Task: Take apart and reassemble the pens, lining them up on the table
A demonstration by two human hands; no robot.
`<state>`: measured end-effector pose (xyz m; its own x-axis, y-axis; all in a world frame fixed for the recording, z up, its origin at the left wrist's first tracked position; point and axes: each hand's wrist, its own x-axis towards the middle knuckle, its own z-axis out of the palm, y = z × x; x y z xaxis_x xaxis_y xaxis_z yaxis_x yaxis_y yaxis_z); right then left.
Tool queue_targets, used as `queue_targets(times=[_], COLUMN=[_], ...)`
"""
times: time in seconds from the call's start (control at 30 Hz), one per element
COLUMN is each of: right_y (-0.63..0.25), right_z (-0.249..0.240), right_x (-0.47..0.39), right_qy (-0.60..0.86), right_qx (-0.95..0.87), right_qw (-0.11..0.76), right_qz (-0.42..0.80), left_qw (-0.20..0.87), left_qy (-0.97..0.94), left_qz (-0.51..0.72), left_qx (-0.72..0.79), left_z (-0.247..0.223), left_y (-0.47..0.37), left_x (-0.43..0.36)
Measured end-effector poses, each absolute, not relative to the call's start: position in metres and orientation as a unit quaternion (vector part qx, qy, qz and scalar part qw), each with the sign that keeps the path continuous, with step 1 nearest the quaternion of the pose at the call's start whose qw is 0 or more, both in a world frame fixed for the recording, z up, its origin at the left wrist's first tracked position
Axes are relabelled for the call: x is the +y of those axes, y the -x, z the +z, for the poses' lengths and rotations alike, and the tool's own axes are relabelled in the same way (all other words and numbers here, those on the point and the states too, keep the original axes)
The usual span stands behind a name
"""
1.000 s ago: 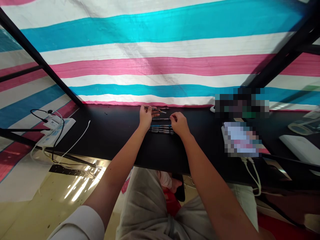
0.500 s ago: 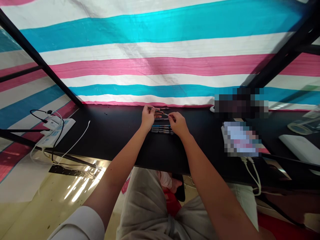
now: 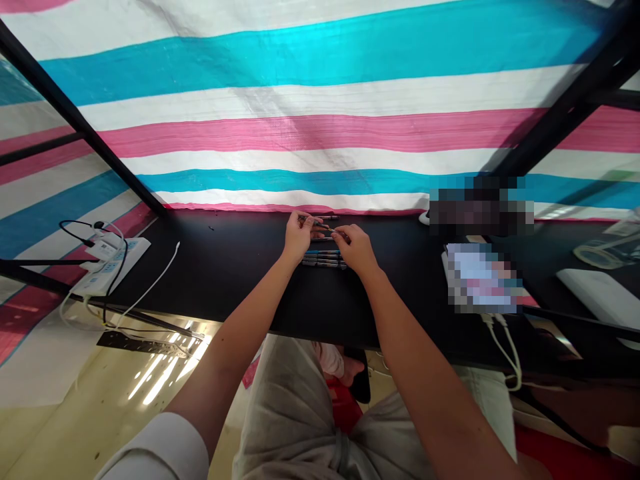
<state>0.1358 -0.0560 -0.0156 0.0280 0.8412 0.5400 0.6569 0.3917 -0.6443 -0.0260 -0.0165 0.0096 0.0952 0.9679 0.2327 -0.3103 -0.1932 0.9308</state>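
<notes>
Over the black table, my left hand [image 3: 299, 235] is closed around a slim pen [image 3: 324, 228] that points to the right. The thumb and fingers of my right hand [image 3: 356, 245] pinch the pen's right end; the fingertips hide its exact shape. Just below my hands, several pens [image 3: 324, 260] lie side by side in a row, some with blue parts. Another pen [image 3: 327, 217] rests behind my hands near the back edge. One more thin pen-like piece, partly covered by my fingers, lies between these.
At the left stands a white power strip [image 3: 133, 257] with plugs and cables. A white cable [image 3: 160, 283] hangs over the table's front edge. To the right are a pixelated phone-like screen [image 3: 483, 277], a white box-shaped device [image 3: 600, 297] and a roll of tape [image 3: 600, 255]. Striped sheeting [image 3: 320, 133] hangs behind.
My right fingertips have shifted slightly left, closer to my left hand, which has moved a little to the right. The pens on the table have stayed put.
</notes>
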Motion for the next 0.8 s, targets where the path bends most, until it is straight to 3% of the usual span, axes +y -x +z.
queue_targets(times=[0.23, 0.57, 0.8], right_y=[-0.1358, -0.133, -0.1348], right_z=[-0.0144, -0.0125, -0.0112], right_x=[-0.0579, -0.0583, -0.06], right_qy=[0.566, 0.538, 0.565], right_qx=[-0.701, -0.719, -0.701], right_qw=[0.421, 0.425, 0.421], right_qz=[0.104, 0.109, 0.112], left_qw=[0.534, 0.545, 0.547], left_qy=[-0.528, -0.558, -0.487], left_qz=[0.577, 0.543, 0.607], left_qx=[0.322, 0.312, 0.309], left_z=[0.0084, 0.0018, 0.0043], left_y=[0.0255, 0.0228, 0.0277], left_x=[-0.018, -0.0174, -0.0114])
